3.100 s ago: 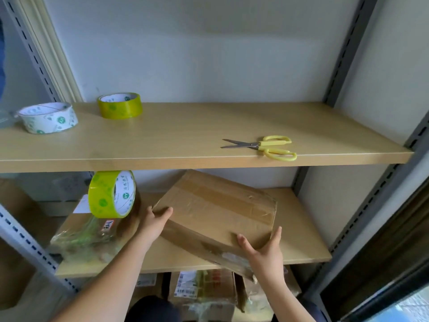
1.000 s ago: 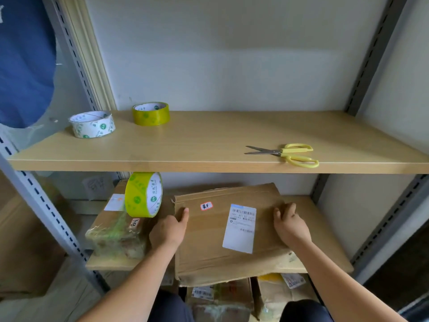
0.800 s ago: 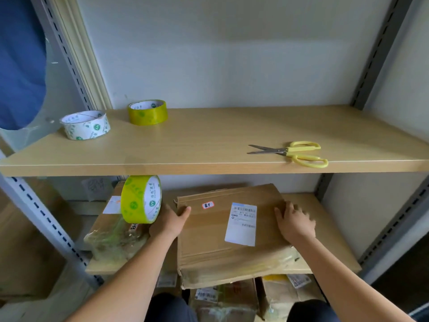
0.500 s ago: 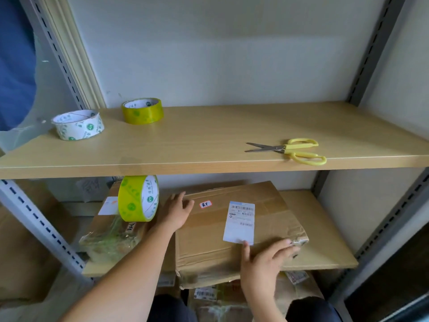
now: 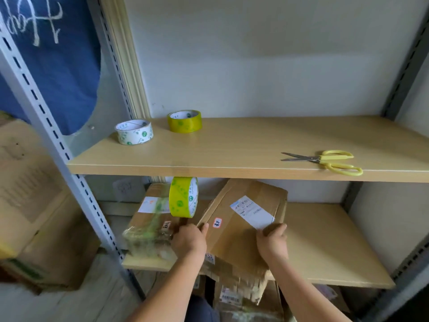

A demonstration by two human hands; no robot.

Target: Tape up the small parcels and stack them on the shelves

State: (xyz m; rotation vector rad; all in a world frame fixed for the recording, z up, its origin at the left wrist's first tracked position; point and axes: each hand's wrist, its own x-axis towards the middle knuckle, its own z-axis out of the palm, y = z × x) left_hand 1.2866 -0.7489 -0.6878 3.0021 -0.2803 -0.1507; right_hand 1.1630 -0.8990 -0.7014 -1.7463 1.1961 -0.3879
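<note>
Cardboard parcel [image 5: 241, 231] is sitting skewed on the lower shelf [image 5: 329, 242]; you are gripping it, your left hand [image 5: 189, 240] curling fingers over its edge, your right hand [image 5: 272, 244] clasping its face.

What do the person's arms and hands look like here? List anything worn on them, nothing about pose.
Both forearms are bare right to the bottom edge of the picture, with no sleeve in view. The left hand and the right hand wear no gloves. No ring, watch or bracelet shows on the fingers or wrists that can be seen, and there are no markings.
</note>
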